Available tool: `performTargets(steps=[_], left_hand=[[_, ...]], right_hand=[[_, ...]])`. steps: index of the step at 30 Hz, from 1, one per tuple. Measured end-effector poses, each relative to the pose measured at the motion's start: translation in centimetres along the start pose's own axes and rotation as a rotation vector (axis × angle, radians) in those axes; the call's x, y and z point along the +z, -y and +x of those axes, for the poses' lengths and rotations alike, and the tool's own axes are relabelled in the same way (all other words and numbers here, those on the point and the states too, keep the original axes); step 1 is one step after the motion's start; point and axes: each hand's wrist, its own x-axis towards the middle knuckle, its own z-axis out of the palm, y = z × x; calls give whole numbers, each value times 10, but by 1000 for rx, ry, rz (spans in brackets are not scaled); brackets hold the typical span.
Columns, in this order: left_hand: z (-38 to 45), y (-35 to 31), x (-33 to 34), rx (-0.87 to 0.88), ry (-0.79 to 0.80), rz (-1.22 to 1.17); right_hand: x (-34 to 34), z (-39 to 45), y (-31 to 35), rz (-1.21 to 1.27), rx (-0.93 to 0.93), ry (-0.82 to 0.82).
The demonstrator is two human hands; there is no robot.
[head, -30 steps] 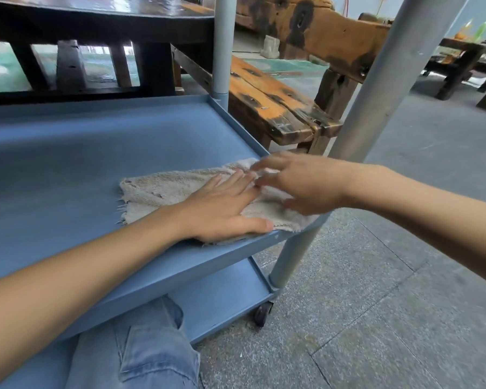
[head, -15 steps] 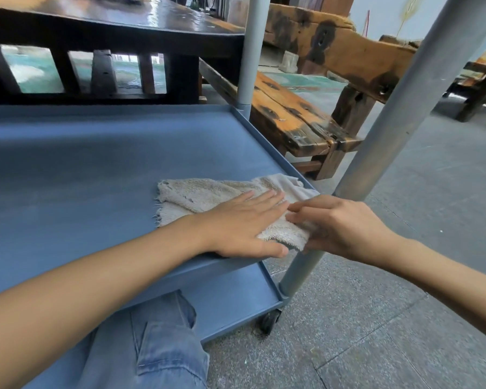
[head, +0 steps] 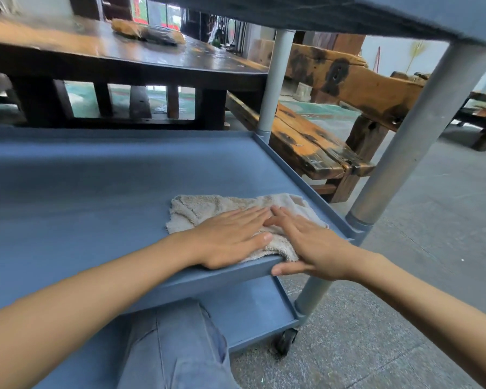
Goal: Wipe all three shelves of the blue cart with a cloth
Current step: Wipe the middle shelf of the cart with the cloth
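A beige terry cloth (head: pixel 208 210) lies folded on the middle shelf (head: pixel 96 186) of the blue cart, near its front right corner. My left hand (head: pixel 230 237) presses flat on the cloth, fingers together and pointing right. My right hand (head: pixel 312 242) lies flat on the cloth's right part, its thumb hanging over the shelf's front rim. The top shelf (head: pixel 404 15) shows from below at the upper edge. The bottom shelf (head: pixel 250 313) is partly visible under the middle one.
Grey posts (head: pixel 407 150) stand at the cart's right corners, with a black caster (head: pixel 285 341) on the grey stone floor. A worn wooden bench (head: pixel 306 141) and a dark wooden table (head: pixel 124 60) stand behind the cart. My knee in jeans (head: pixel 174 346) is below the shelf.
My right hand has come back onto the cloth and flattened beside the left. The view tilted up, bringing the top shelf's underside into sight. The cloth stays near the front right corner.
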Motion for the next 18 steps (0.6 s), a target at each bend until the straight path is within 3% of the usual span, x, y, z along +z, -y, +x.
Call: performTargets(steps=[8,18], left_hand=[[-76,45,-15,-89,4,-19],[-185,101,-27,-349,-85,7]], right_hand=[[-4,45,76,109,-58,118],[5,135,169,155,-196,57]])
